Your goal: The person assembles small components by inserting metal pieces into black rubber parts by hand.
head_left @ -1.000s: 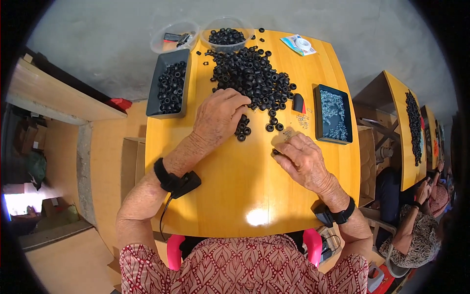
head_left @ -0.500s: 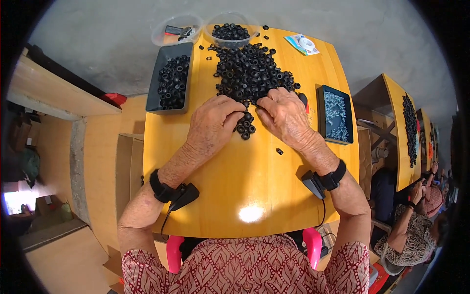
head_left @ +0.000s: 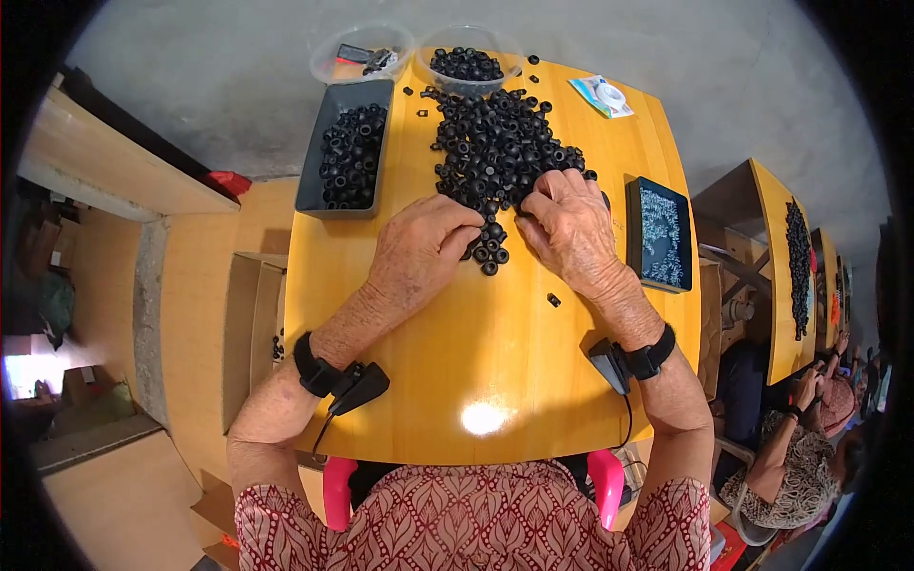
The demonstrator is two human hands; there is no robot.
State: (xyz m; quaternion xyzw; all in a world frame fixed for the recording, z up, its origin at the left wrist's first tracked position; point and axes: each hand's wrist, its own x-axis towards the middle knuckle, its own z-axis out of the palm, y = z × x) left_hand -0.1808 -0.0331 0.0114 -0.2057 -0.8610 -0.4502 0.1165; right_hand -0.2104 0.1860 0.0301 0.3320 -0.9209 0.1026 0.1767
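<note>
A large heap of small round black parts (head_left: 500,133) covers the far middle of the table. From its near end a short trail of black ring-like parts (head_left: 489,255) reaches toward me. My left hand (head_left: 419,246) is beside the trail, thumb and index finger pinched together at its left edge. Whatever lies between those fingertips is too small to make out. On the other side, my right hand (head_left: 571,228) rests at the heap's near right edge with its fingers curled in. The fingertips touch or nearly touch the black parts, and anything they hold is hidden.
A dark bin of black parts (head_left: 309,181) stands at left. Behind are two clear tubs, one with black parts (head_left: 466,65), one with a dark tool (head_left: 357,54). At right are a tray of small pale pieces (head_left: 657,285) and a white roll on a packet (head_left: 609,95).
The view has shifted slightly, so the table contents sit a little farther right. My left hand has drawn slightly left of the trail. My right hand stays at the heap's edge, fingers still curled.
</note>
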